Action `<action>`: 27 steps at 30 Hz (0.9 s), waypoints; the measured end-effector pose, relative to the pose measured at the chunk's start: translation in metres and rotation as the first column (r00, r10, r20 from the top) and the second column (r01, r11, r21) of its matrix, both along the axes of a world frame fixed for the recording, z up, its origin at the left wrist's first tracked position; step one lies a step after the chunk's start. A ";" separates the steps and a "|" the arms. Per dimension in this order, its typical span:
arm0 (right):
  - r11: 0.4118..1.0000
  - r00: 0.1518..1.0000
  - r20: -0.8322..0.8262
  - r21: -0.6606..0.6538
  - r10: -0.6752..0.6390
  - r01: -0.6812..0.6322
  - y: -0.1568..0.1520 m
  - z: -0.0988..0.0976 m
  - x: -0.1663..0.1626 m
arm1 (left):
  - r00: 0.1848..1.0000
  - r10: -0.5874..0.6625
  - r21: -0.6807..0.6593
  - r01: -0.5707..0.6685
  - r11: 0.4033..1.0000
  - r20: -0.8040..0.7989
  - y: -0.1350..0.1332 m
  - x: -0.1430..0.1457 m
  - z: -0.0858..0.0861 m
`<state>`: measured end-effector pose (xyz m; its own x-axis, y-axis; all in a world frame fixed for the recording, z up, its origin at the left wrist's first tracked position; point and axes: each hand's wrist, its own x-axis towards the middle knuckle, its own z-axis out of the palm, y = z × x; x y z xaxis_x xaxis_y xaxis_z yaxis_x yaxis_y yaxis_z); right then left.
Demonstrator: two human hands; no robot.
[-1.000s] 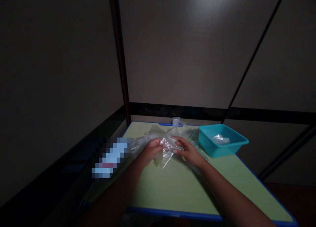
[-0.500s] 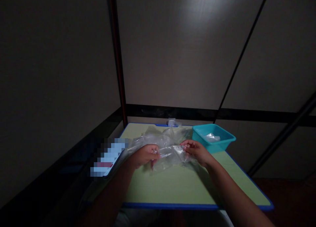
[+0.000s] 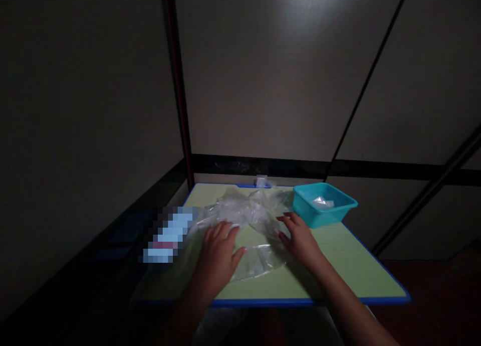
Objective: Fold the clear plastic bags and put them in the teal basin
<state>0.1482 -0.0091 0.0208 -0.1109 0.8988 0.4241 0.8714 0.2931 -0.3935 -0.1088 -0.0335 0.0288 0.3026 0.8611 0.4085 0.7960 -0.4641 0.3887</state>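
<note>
A clear plastic bag (image 3: 259, 262) lies on the pale green tabletop (image 3: 270, 290), close to its front edge. My left hand (image 3: 220, 253) has its fingers spread and its thumb over the left end of this bag; whether it touches is hard to tell. Above the right side, my right hand (image 3: 298, 238) is open with bent, parted fingers and holds nothing. Beyond both hands spreads a crumpled heap of clear plastic bags (image 3: 240, 210), reaching toward the back of the table.
A turquoise basket (image 3: 325, 215) with clear plastic packets (image 3: 322, 202) inside stands at the back right. A blurred-out phone-like screen (image 3: 171, 235) sits at the left edge. A small clear packet (image 3: 261, 181) is at the back edge, before the panelled wall (image 3: 259, 85).
Both hands have let go of the clear plastic bag they held stretched between them. It now lies flat on the table nearer me, and the fingers have opened.
</note>
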 end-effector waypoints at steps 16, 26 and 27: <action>0.906 0.923 0.177 -0.323 0.342 -0.274 -0.066 -0.013 -0.081 | 0.934 -0.262 -0.206 0.214 0.955 -0.242 -0.009 0.003 -0.042; 0.935 0.949 0.305 -0.308 -0.077 0.174 -0.069 -0.033 -0.012 | 0.939 -0.251 -0.163 0.216 0.963 -0.235 -0.006 -0.001 -0.050; 0.937 0.947 0.304 -0.292 -0.101 0.194 -0.069 -0.035 -0.010 | 0.940 -0.248 -0.159 0.215 0.964 -0.235 -0.006 -0.001 -0.050</action>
<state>0.1385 -0.0776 -0.0147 -0.0391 0.9953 0.0890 0.9825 0.0545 -0.1779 -0.1096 -0.0391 -0.0213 0.5779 0.7953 0.1832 0.7518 -0.6062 0.2594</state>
